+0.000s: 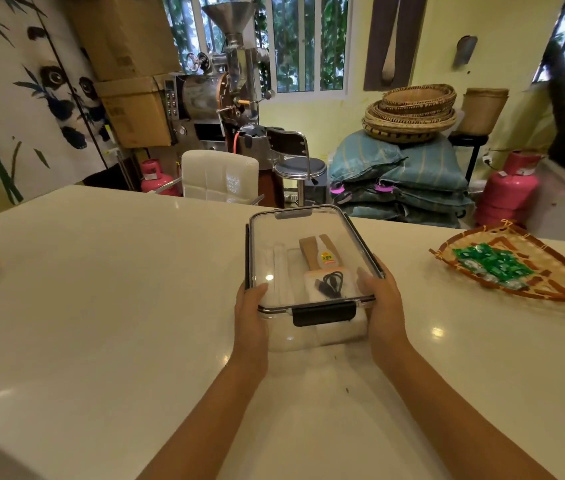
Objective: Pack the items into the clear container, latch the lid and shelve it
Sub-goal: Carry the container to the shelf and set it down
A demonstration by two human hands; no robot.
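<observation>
A pale, glossy counter (101, 306) fills the lower half of the frame, catching small spots of ceiling light. At its middle sits the clear container (308, 271), its transparent lid (294, 233) on and the black latch (324, 314) on the near short side folded down over the rim. Through the lid show a coiled black cable (331, 284), a tan packet with a yellow label (320, 254) and a pale tube (279, 268).

The left hand (251, 313) grips the near left corner, fingers curled round the wall and thumb lying on the lid. The right hand (379, 294) clasps the near right side the same way, thumb on top.

At the right edge of the counter, well apart from the container, lies a woven fan-shaped tray (558, 271) holding green wrapped sweets (492, 266).

Beyond the counter, upper centre, stands a metal coffee roaster (225, 81) before barred windows (308, 39). Cardboard boxes (128, 64) are stacked to its left beside a panda mural (31, 91). A white padded chair (220, 176) and a black stool (296, 161) stand behind the counter. To the right, round woven baskets (412, 112) rest on stacked blue sacks (402, 174), and pink gas cylinders (509, 192) stand on the floor.
</observation>
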